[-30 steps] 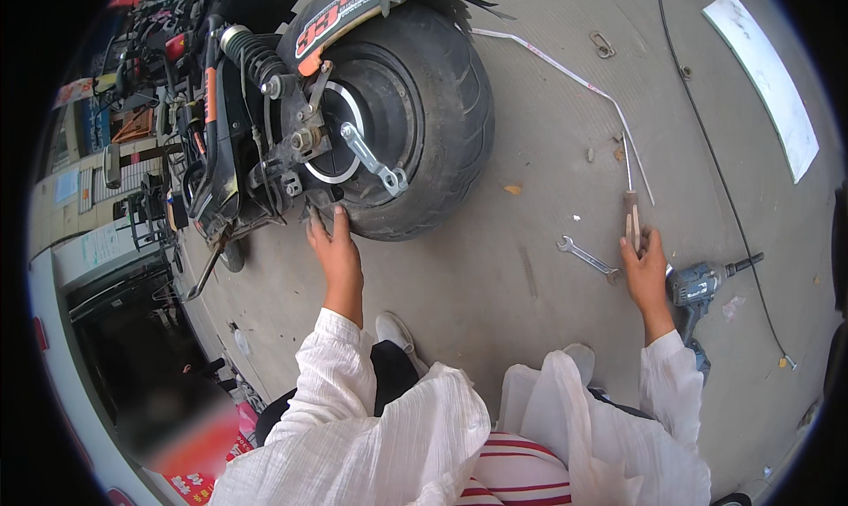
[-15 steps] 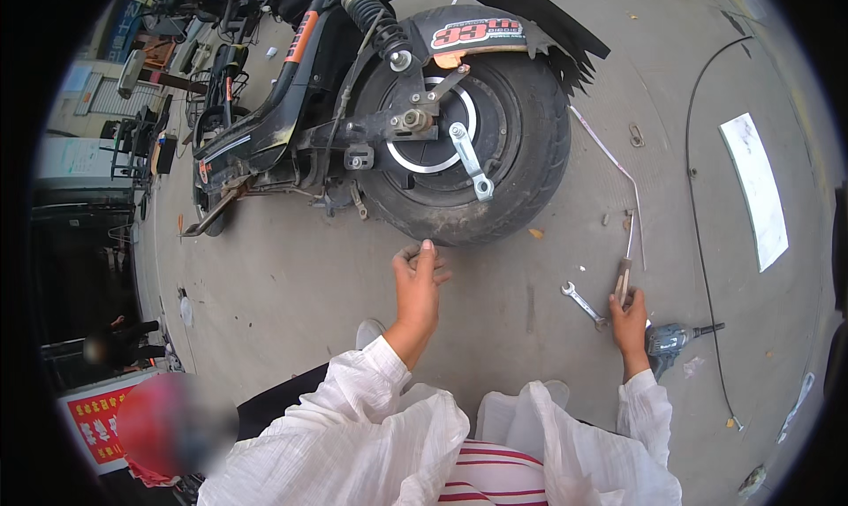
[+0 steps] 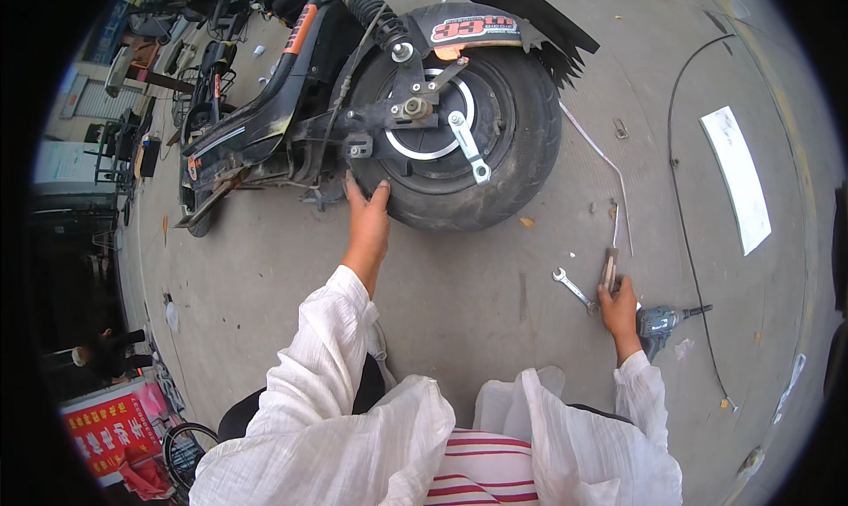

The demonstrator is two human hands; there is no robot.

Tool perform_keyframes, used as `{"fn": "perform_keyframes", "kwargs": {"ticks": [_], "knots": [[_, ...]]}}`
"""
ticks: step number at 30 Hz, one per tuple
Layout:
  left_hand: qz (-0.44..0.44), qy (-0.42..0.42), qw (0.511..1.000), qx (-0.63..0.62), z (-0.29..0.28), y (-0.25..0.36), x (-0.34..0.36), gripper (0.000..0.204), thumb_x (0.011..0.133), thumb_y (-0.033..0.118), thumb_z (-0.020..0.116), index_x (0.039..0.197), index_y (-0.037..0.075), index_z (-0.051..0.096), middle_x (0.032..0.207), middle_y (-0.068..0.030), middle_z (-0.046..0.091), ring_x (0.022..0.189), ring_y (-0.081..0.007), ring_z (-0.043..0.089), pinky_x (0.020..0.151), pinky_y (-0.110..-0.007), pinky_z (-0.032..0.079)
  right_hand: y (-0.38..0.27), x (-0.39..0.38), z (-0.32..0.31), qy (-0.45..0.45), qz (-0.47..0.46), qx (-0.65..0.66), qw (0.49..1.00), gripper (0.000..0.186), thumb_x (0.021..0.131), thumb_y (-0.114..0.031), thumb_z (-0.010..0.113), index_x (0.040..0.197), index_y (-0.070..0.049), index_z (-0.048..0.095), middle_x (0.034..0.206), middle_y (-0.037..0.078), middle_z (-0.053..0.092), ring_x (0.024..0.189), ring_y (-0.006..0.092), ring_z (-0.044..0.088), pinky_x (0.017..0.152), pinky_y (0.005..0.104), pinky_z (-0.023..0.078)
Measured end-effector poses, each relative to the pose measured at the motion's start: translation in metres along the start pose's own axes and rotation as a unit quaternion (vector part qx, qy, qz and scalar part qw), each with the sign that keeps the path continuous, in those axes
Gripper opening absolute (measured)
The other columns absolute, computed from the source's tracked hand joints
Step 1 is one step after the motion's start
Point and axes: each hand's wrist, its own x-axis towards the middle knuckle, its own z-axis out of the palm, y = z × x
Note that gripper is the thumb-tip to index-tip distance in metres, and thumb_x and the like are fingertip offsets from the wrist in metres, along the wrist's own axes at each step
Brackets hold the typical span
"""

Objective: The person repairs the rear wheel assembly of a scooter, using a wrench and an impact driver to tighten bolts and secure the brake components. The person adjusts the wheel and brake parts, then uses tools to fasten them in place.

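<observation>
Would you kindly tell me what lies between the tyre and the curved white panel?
In the head view, a bent strip, a small metal loop and a black cable lie between the tyre and the white panel.

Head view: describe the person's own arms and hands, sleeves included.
Both arms wear long, loose white sleeves of thin, crinkled-looking cloth, without any visible print: the left sleeve and right sleeve end short of the hands. The left hand and right hand are bare; no gloves, watch or rings can be seen.
</observation>
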Motion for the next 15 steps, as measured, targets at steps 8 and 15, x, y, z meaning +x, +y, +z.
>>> {"fn": "perform_keyframes", "kwargs": {"ticks": [8, 15], "knots": [[-0.025, -0.005, 0.990, 0.138, 0.012, -0.015, -0.059, 0.083, 0.088, 0.034, 0.068, 0.144, -0.003, 0.018, 0.141, -0.0246, 0.030, 0.127, -0.0318, 0.042, 0.106, -0.044, 0.035, -0.012, 0.008, -0.001, -0.033, 0.042, -0.068, 0.996, 0.043, 0.081, -0.022, 0.068, 0.105, 0.003, 0.042, 0.097, 0.028, 0.060, 0.088, 0.0452, 0.060, 0.076, 0.0489, 0.048], [0.380, -0.109, 0.757, 0.520, 0.040, 0.014, -0.086, 0.067, 0.080, 0.025, 0.074, 0.135, 0.000, 0.044, 0.135, -0.0211, 0.046, 0.127, -0.0364, 0.042, 0.107, -0.045, 0.032, 0.001, -0.061, 0.001, -0.229, 0.031, 0.215, 0.949, 0.039, 0.083, -0.024, 0.067, 0.103, 0.000, 0.044, 0.095, 0.023, 0.062, 0.088, 0.0394, 0.061, 0.077, 0.0425, 0.049]]}}
